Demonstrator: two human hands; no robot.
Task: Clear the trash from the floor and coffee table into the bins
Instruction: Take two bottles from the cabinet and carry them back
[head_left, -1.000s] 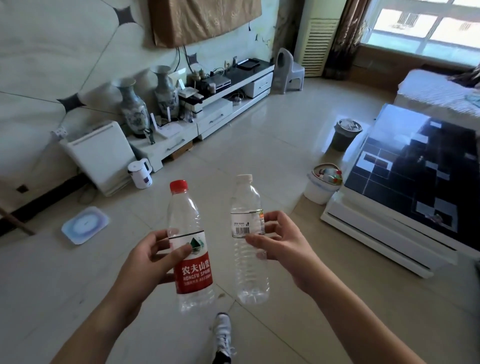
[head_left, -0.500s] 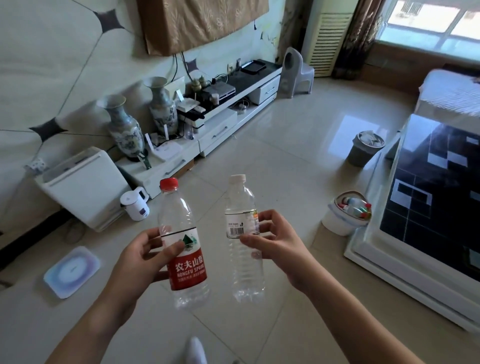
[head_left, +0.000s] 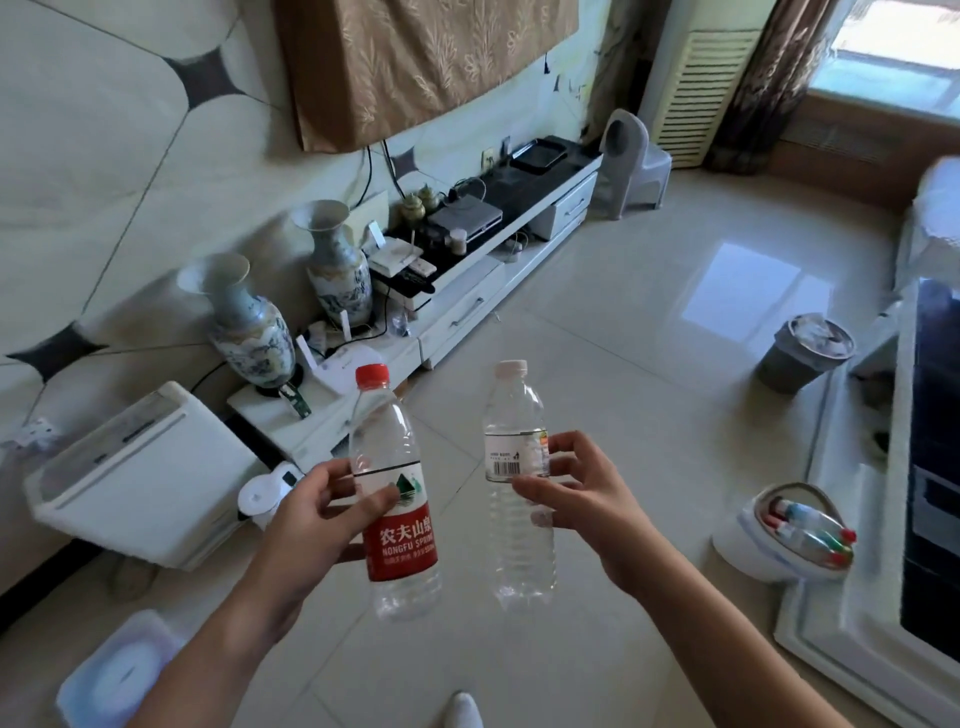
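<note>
Left hand (head_left: 317, 514) grips red-label bottle (head_left: 395, 499), right hand (head_left: 576, 499) pinches clear bottle (head_left: 519, 483); risk: light fingertip hold lets clear bottle slip en route to white bin (head_left: 748, 551).

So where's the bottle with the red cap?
In the head view, the clear plastic bottle with the red cap and red label is upright in the left hand, just left of the white-capped clear bottle.

A clear plastic bottle with a red cap and red label (head_left: 396, 499) is held upright in the left hand (head_left: 317, 514). A second clear bottle with a white cap (head_left: 519, 478) is held upright in the right hand (head_left: 576, 499). A white bin (head_left: 737, 545) with bottles inside and a grey bin (head_left: 795, 364) are seen on the floor (head_left: 623, 332), beside the coffee table (head_left: 852, 597).
</note>
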